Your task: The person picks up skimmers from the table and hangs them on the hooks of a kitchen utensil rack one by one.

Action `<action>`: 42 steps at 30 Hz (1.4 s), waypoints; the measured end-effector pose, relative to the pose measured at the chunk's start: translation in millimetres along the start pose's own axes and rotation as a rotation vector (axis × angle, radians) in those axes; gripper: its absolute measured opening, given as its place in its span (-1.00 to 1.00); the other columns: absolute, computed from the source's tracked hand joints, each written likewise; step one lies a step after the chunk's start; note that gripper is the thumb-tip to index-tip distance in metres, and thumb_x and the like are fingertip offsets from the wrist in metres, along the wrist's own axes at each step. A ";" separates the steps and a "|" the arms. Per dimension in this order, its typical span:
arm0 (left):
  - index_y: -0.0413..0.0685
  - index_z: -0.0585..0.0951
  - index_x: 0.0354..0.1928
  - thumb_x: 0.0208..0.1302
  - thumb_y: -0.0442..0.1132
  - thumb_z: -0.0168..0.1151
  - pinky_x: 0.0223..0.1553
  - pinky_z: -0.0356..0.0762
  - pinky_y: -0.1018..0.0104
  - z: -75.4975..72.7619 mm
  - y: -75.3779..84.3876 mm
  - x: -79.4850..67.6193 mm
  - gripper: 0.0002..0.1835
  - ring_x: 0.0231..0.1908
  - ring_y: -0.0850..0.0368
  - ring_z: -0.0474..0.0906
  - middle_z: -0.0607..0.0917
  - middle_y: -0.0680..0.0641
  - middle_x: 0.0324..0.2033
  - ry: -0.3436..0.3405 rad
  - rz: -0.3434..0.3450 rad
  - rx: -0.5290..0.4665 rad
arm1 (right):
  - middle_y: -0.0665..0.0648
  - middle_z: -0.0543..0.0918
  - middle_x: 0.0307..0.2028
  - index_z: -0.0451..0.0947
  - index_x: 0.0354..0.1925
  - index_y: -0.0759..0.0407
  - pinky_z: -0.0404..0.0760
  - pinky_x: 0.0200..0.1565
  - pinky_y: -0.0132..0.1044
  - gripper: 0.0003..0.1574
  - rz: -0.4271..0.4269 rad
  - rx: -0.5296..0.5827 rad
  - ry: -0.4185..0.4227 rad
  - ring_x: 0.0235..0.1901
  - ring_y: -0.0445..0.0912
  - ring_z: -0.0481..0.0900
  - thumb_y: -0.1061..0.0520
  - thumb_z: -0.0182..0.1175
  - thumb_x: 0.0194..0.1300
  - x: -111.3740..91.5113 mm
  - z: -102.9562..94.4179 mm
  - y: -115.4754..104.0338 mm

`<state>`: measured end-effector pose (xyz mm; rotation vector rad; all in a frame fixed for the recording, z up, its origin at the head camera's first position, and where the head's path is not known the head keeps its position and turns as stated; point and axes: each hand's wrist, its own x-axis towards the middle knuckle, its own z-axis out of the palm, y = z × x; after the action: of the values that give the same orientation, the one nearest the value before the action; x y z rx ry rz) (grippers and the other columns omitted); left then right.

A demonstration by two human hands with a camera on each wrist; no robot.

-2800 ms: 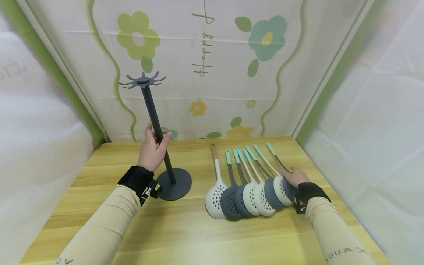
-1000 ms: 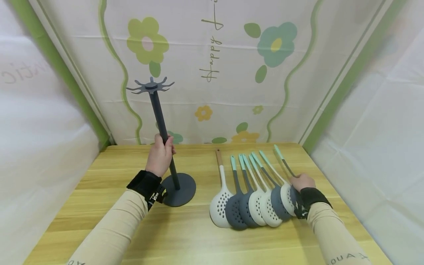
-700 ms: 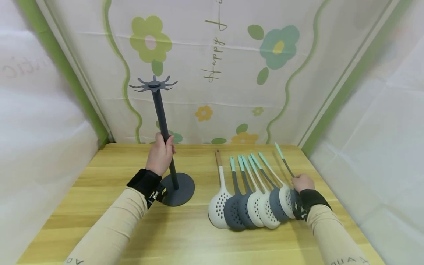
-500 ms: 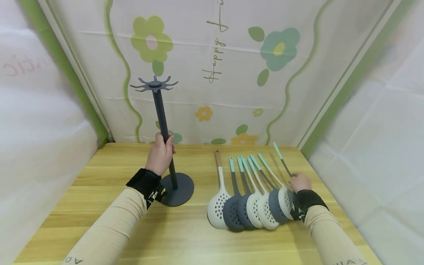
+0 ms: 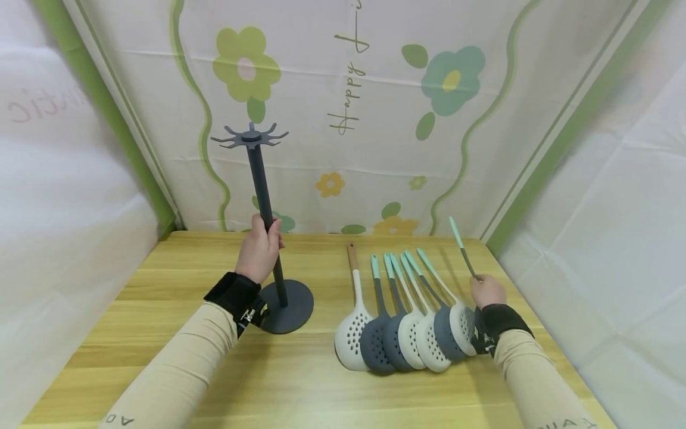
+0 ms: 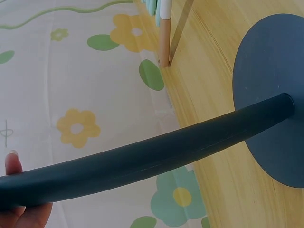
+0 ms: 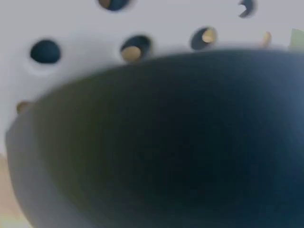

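Note:
My left hand (image 5: 259, 250) grips the dark pole of a utensil stand (image 5: 258, 179), which has a round base (image 5: 297, 307) and a ring of hooks (image 5: 250, 137) on top. In the left wrist view, thumb and fingers (image 6: 13, 164) lie on either side of the pole. My right hand (image 5: 488, 291) grips a dark grey ladle by its shaft (image 5: 468, 261), its mint handle (image 5: 455, 229) sloping up and away. The ladle's bowl is hidden behind the wrist in the head view. A smooth, blurred dark bowl (image 7: 180, 142) fills the right wrist view.
Left of my right hand, several overlapping skimmers lie in a row on the wooden table (image 5: 300, 387): a white one (image 5: 351, 339) with a brown handle (image 5: 352, 256), then grey (image 5: 377, 345) and white ones with mint handles. A flowered cloth (image 5: 300, 89) hangs behind.
My left fingers have closed round the pole, having been looser at first. My right hand has taken the ladle's shaft, and the mint handle has risen off the table.

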<state>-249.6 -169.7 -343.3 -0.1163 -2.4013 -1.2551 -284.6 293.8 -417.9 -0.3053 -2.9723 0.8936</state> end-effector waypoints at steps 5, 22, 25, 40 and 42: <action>-0.35 0.28 0.17 0.61 -0.12 -0.19 -0.17 0.60 -0.03 -0.3 0.3 -0.1 -0.61 -0.30 -0.19 0.66 0.61 -0.34 -0.30 -0.003 -0.008 -0.006 | 0.62 0.45 0.15 0.32 0.23 0.61 0.45 0.16 0.24 -0.43 -0.006 0.026 0.041 0.13 0.46 0.44 0.14 -0.22 0.56 -1.8 -0.6 -4.7; -0.34 0.28 0.17 0.61 -0.09 -0.20 -0.20 0.60 -0.03 1.7 -1.5 1.4 -0.59 -0.30 -0.19 0.66 0.62 -0.33 -0.31 0.004 0.002 -0.002 | 0.55 0.56 0.08 0.39 0.21 0.50 0.48 0.08 0.21 -0.48 -0.048 0.027 0.148 0.05 0.40 0.54 0.10 -0.14 0.56 -3.5 0.8 -25.1; -0.35 0.28 0.17 0.61 -0.09 -0.21 -0.21 0.59 -0.02 1.3 -1.9 1.6 -0.59 -0.30 -0.19 0.66 0.62 -0.33 -0.31 0.003 0.006 0.000 | 0.51 0.62 0.02 0.41 0.21 0.47 0.50 0.04 0.21 -0.48 -0.059 0.021 0.161 0.01 0.38 0.57 0.09 -0.13 0.56 -4.2 0.0 -27.9; -0.36 0.29 0.15 0.61 -0.11 -0.19 -0.24 0.55 0.01 1.3 -1.9 1.1 -0.60 -0.33 -0.18 0.64 0.62 -0.32 -0.33 0.010 0.018 0.008 | 0.34 0.72 -0.06 0.48 0.19 0.35 0.33 0.01 0.20 -0.53 -0.113 -0.029 0.215 0.01 0.30 0.60 0.07 -0.09 0.56 -13.2 -4.8 -48.6; -0.35 0.29 0.15 0.61 -0.10 -0.19 -0.24 0.55 0.01 1.0 -2.0 1.0 -0.60 -0.33 -0.18 0.64 0.62 -0.32 -0.33 0.010 0.015 0.008 | 0.33 0.72 -0.07 0.49 0.18 0.35 0.32 0.01 0.20 -0.54 -0.127 -0.034 0.219 0.00 0.30 0.60 0.07 -0.09 0.56 -14.4 -4.8 -51.1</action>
<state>-251.4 -170.1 -344.9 -0.1252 -2.3919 -1.2357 -279.4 251.9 -385.3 -0.1983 -2.7714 0.7453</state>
